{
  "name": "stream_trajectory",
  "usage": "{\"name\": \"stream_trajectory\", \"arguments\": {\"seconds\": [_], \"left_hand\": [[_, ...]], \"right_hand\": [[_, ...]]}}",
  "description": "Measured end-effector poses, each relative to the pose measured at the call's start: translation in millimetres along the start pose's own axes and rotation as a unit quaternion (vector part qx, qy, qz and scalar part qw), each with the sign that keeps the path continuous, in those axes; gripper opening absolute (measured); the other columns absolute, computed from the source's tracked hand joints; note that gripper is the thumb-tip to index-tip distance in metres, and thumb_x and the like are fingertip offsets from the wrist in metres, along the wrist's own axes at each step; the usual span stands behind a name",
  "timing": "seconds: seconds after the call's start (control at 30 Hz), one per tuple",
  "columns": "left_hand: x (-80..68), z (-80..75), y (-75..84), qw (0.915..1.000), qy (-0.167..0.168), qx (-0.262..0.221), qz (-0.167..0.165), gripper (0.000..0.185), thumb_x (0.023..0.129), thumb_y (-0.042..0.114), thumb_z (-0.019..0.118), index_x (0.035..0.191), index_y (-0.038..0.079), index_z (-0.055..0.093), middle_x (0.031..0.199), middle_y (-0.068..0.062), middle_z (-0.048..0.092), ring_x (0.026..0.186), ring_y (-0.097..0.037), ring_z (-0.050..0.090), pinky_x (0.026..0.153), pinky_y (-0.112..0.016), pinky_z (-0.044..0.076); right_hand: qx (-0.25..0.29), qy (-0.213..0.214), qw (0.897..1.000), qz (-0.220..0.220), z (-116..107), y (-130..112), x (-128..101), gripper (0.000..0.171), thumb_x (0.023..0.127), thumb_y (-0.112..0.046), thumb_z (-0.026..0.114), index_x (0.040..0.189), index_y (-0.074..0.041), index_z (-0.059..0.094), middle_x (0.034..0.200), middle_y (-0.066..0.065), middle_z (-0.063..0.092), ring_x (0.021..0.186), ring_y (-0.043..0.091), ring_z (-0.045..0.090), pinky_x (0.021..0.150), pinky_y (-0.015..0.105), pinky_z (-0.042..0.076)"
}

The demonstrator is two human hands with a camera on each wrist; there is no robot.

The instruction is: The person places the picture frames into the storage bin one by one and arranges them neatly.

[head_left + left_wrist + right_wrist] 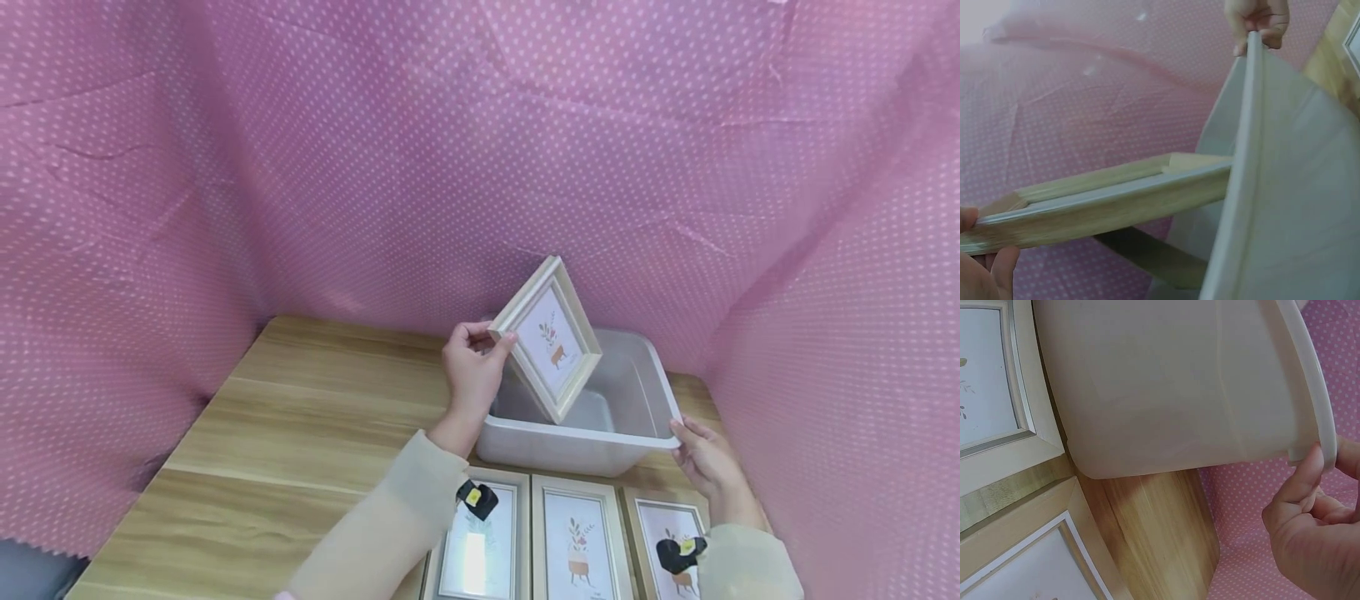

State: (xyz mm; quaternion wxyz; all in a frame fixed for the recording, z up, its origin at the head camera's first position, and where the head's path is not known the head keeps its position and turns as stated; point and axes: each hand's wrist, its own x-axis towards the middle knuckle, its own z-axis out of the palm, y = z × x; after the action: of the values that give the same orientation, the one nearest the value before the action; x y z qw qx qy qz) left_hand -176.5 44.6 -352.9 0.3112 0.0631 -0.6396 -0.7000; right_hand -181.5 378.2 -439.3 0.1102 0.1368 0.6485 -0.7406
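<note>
My left hand (472,367) grips a light wooden picture frame (549,337) by its left corner and holds it tilted over a white plastic bin (645,417). The frame's lower corner dips inside the bin. In the left wrist view the frame's edge (1104,203) runs from my fingers (988,275) to the bin's rim (1244,150). My right hand (705,454) pinches the bin's near right corner rim; the right wrist view shows its fingers (1307,481) on the rim (1316,381).
Three more framed plant pictures (576,542) lie flat in a row on the wooden table (300,417) in front of the bin. Pink dotted cloth (480,150) walls in the table at the back and both sides.
</note>
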Motion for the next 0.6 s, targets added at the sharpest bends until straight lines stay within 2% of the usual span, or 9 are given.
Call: {"name": "stream_trajectory", "arguments": {"seconds": [0.07, 0.13, 0.2, 0.27, 0.37, 0.43, 0.5, 0.6], "left_hand": [[-3.4, 0.6, -4.1, 0.9999, 0.005, 0.011, 0.010, 0.028, 0.072, -0.001, 0.079, 0.092, -0.006, 0.060, 0.086, -0.014, 0.065, 0.076, -0.025, 0.062, 0.069, -0.031, 0.055], [-7.2, 0.8, -8.6, 0.9996, 0.008, 0.022, 0.017, 0.029, 0.072, 0.001, 0.079, 0.092, -0.005, 0.060, 0.085, -0.013, 0.066, 0.076, -0.024, 0.062, 0.068, -0.033, 0.055], [-11.3, 0.7, -13.4, 0.9992, 0.010, 0.032, 0.020, 0.029, 0.072, 0.002, 0.080, 0.093, -0.004, 0.061, 0.085, -0.012, 0.065, 0.076, -0.024, 0.062, 0.068, -0.033, 0.055], [-15.7, 0.6, -18.8, 0.9989, 0.006, 0.043, 0.017, 0.030, 0.073, 0.005, 0.080, 0.095, -0.003, 0.061, 0.085, -0.011, 0.065, 0.077, -0.022, 0.062, 0.067, -0.031, 0.055], [-23.3, -0.6, -24.3, 0.9983, -0.006, 0.057, 0.000, 0.030, 0.075, 0.009, 0.079, 0.098, 0.000, 0.061, 0.086, -0.008, 0.065, 0.079, -0.019, 0.063, 0.065, -0.028, 0.055], [-28.3, -0.8, -26.9, 0.9975, -0.012, 0.069, -0.012, 0.030, 0.077, 0.012, 0.079, 0.100, 0.003, 0.061, 0.087, -0.006, 0.065, 0.080, -0.017, 0.062, 0.065, -0.026, 0.055], [-32.6, -0.5, -29.0, 0.9969, -0.013, 0.075, -0.019, 0.030, 0.077, 0.013, 0.079, 0.100, 0.004, 0.061, 0.088, -0.005, 0.064, 0.079, -0.016, 0.062, 0.065, -0.026, 0.055], [-37.4, 0.8, -32.5, 0.9962, -0.005, 0.084, -0.020, 0.030, 0.077, 0.015, 0.079, 0.099, 0.005, 0.062, 0.087, -0.004, 0.065, 0.078, -0.016, 0.062, 0.065, -0.028, 0.055]], "right_hand": [[0.002, 0.000, 1.000, -0.001, 0.5, 0.1, 0.0, 0.059, 0.098, -0.014, 0.052, 0.145, 0.004, 0.022, 0.086, -0.007, 0.061, 0.067, -0.001, 0.052, 0.059, 0.010, 0.047], [0.011, -0.001, 1.000, -0.002, 0.3, 0.4, 0.0, 0.047, 0.098, -0.013, 0.053, 0.139, -0.002, 0.034, 0.085, -0.007, 0.061, 0.067, 0.000, 0.052, 0.059, 0.010, 0.047], [0.025, -0.004, 1.000, -0.005, -0.6, 0.5, 0.0, 0.027, 0.097, -0.012, 0.053, 0.123, -0.009, 0.049, 0.084, -0.006, 0.062, 0.067, 0.000, 0.053, 0.059, 0.011, 0.047], [0.036, -0.011, 0.999, -0.009, -1.9, 0.8, 0.3, 0.010, 0.097, -0.011, 0.053, 0.105, -0.015, 0.057, 0.084, -0.005, 0.061, 0.066, 0.001, 0.053, 0.058, 0.011, 0.047], [0.046, -0.018, 0.999, -0.013, -3.0, 1.4, 1.1, 0.012, 0.097, -0.010, 0.053, 0.094, -0.019, 0.061, 0.083, -0.004, 0.060, 0.065, 0.002, 0.052, 0.057, 0.011, 0.047], [0.038, -0.016, 0.999, -0.011, -3.5, 1.6, 2.0, 0.009, 0.097, -0.011, 0.053, 0.102, -0.016, 0.059, 0.085, -0.005, 0.060, 0.067, 0.001, 0.052, 0.058, 0.011, 0.047], [0.015, -0.016, 1.000, -0.010, -3.6, 1.6, 2.8, 0.026, 0.097, -0.014, 0.053, 0.123, -0.009, 0.052, 0.089, -0.007, 0.059, 0.070, 0.000, 0.052, 0.060, 0.011, 0.047], [-0.021, -0.017, 1.000, -0.008, -3.3, 1.5, 3.8, 0.057, 0.098, -0.017, 0.052, 0.145, 0.002, 0.025, 0.096, -0.009, 0.057, 0.075, -0.002, 0.051, 0.063, 0.010, 0.046]]}}
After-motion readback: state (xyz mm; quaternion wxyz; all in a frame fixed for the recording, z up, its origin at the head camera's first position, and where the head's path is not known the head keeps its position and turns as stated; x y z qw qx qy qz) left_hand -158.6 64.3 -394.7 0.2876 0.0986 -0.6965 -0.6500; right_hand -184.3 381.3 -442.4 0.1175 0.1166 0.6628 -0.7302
